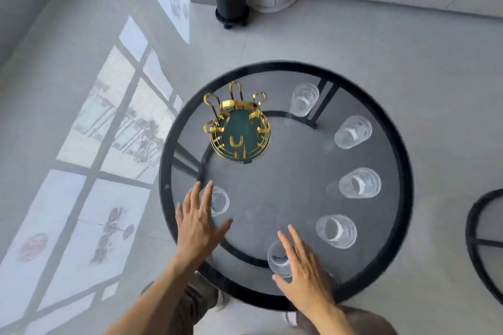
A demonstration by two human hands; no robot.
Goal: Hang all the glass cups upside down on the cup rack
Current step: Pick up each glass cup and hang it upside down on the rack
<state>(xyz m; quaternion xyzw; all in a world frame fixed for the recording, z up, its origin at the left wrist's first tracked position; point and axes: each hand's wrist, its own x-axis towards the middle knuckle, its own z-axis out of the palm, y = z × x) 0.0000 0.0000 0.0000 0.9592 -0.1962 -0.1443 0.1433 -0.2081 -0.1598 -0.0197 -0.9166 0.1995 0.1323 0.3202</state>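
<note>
You have hung no cups yet: the rack (239, 128) is bare, six cups (359, 183) sit on the table (285, 171), and your left hand (197, 221) and right hand (302, 266) are open, maybe touching two

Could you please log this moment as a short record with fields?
table: round glass top, black rim
cup rack: gold rack, green base, all pegs bare
glass cups: six, all upright on the table
left hand: open, over the near-left cup
right hand: open, at the nearest cup
hung so far: none
</note>
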